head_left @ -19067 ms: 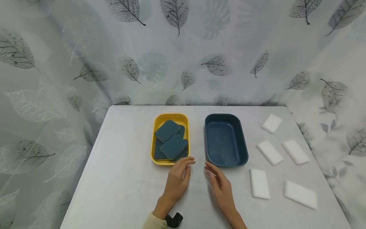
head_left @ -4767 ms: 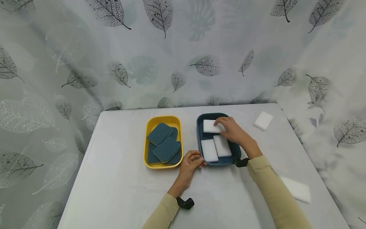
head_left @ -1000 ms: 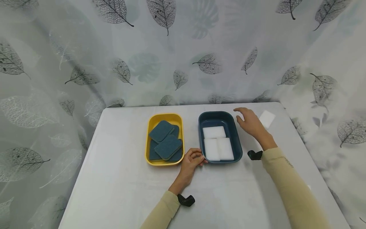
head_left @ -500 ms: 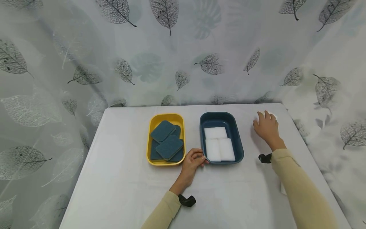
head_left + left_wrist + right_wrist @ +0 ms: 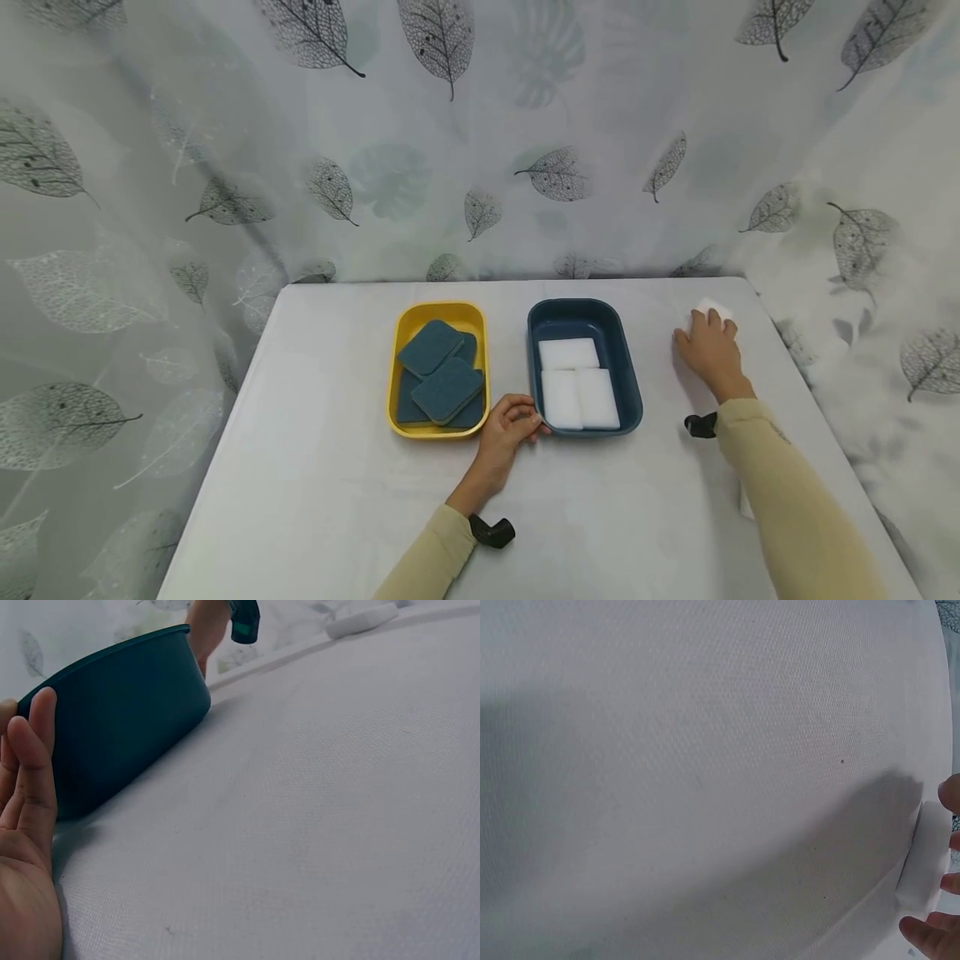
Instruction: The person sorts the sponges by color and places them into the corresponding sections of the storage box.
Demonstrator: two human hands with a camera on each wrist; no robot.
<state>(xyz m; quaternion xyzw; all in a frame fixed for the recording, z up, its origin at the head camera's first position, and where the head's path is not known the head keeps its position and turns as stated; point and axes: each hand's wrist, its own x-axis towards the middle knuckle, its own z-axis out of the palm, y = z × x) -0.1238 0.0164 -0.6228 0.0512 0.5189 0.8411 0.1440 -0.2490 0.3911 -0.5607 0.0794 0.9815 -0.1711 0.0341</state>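
My left hand [image 5: 501, 442] holds the near-left corner of a dark blue tray [image 5: 572, 321]. In the left wrist view its fingers lie against the tray's outer wall [image 5: 127, 720], with a fingertip at the rim. Three white sponges fill the tray's near and middle part: one crosswise [image 5: 568, 354], two side by side lengthwise [image 5: 561, 400]. At the back right my right hand [image 5: 710, 350] reaches over another white sponge [image 5: 712, 307], partly hiding it. The right wrist view shows spread fingers around that sponge [image 5: 924, 859], thumb apart from it.
Left of the blue tray stands a yellow tray [image 5: 392, 383] with several dark teal scouring pads [image 5: 447, 390] heaped in it. Another white sponge [image 5: 746, 504] lies mostly hidden under the right forearm. A leaf-print curtain [image 5: 480, 167] hangs behind the white table [image 5: 322, 500].
Three white sponges have moved from the table's right side into the blue tray. Lately my right hand has left the tray, going right to the back-right sponge. My left hand stays at the tray.
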